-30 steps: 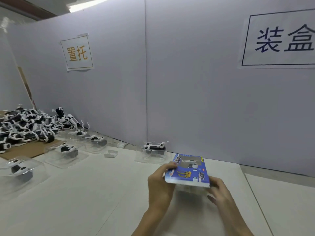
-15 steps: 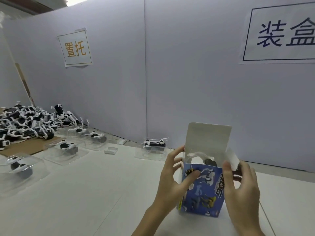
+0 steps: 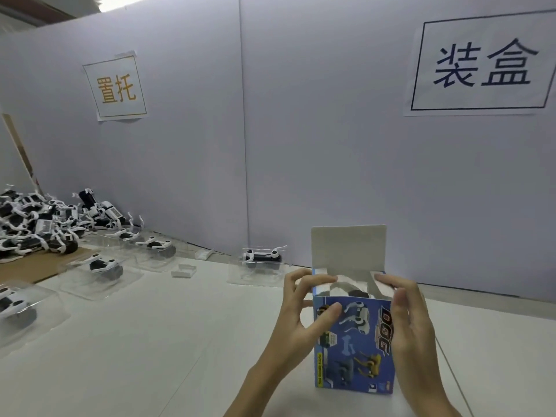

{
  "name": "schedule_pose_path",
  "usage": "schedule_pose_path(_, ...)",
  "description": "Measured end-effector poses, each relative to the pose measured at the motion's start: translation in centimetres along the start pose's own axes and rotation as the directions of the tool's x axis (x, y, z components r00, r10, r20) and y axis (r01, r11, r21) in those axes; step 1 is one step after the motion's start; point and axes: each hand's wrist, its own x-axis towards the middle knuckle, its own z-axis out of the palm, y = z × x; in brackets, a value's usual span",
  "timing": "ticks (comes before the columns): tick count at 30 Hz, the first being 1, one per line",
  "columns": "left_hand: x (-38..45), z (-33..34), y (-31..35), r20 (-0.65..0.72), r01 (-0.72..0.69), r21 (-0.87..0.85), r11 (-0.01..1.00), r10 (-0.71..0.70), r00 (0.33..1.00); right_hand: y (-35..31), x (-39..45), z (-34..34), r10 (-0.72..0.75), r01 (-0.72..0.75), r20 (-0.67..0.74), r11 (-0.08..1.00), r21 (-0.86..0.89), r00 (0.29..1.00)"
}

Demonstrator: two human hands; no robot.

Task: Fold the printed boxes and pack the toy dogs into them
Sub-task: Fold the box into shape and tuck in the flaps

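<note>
A blue printed box stands upright on the white table, its grey top lid raised. A white and black toy shows inside the open top. My left hand holds the box's left side, thumb on the front, fingers bent over the left side flap. My right hand holds the right side with fingers on the right flap. Another toy dog sits in a clear tray behind the box.
A heap of loose toy dogs lies on brown cardboard at the far left. Several clear trays with dogs stand in a row on the left. A small clear piece lies mid-table. White partition walls with paper signs close the back.
The box was lying flat in both hands a second ago. It now stands upright with the lid up. My fingers have moved onto the two side flaps at the top.
</note>
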Motion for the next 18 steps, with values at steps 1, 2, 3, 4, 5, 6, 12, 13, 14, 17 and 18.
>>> schedule_pose_path(1, 0.1, 0.3, 0.2, -0.002, -0.015, 0.027, 1.0, 0.015, 1.0, -0.1, 0.2, -0.2, 0.006, -0.006, -0.014, 1.0, 0.006, 1.0)
schedule_pose_path(2, 0.2, 0.6, 0.4, -0.021, -0.037, 0.058, 0.998, 0.038, 0.999, -0.2, 0.4, -0.4, 0.009, -0.009, -0.029, 1.0, 0.013, 1.0)
schedule_pose_path(3, 0.3, 0.9, 0.5, -0.046, -0.056, 0.077, 0.995, 0.06, 0.997, -0.3, 0.7, -0.5, 0.012, -0.011, -0.04, 1.0, 0.029, 0.999)
schedule_pose_path(4, 0.4, 1.2, 0.5, -0.065, -0.063, 0.076, 0.995, 0.068, 0.996, -0.3, 0.8, -0.5, 0.026, -0.023, -0.047, 0.998, 0.059, 0.999)
schedule_pose_path(5, 0.5, 1.5, 0.3, -0.077, -0.056, 0.059, 0.997, 0.061, 0.995, -0.2, 1.0, -0.6, 0.054, -0.049, -0.049, 0.994, 0.103, 0.997)
schedule_pose_path(6, 0.6, 1.5, 0.2, -0.079, -0.043, 0.043, 0.998, 0.047, 0.996, -0.2, 1.1, -0.5, 0.086, -0.078, -0.047, 0.985, 0.155, 0.995)
schedule_pose_path(12, 1.2, 0.9, 0.9, -0.057, -0.034, -0.144, 0.989, 0.026, 0.998, -0.6, 1.6, -0.1, 0.091, -0.088, 0.005, 0.941, 0.327, 0.996)
schedule_pose_path(13, 1.2, 1.4, 0.9, -0.036, -0.021, -0.172, 0.985, 0.015, 0.999, -0.4, 1.5, -0.6, 0.084, -0.086, 0.018, 0.946, 0.313, 0.996)
schedule_pose_path(14, 1.0, 1.3, 0.9, -0.031, -0.014, -0.193, 0.981, 0.008, 0.999, -0.3, 1.5, -0.6, 0.073, -0.081, 0.035, 0.948, 0.309, 0.997)
schedule_pose_path(17, 0.9, 0.9, 0.6, -0.036, -0.046, -0.18, 0.983, 0.04, 0.999, 0.2, 1.1, -1.1, 0.085, -0.095, 0.044, 0.925, 0.367, 0.995)
schedule_pose_path(18, 0.9, 0.7, 0.4, -0.019, -0.05, -0.141, 0.989, 0.048, 0.999, 0.4, 0.9, -1.2, 0.102, -0.112, 0.047, 0.919, 0.377, 0.994)
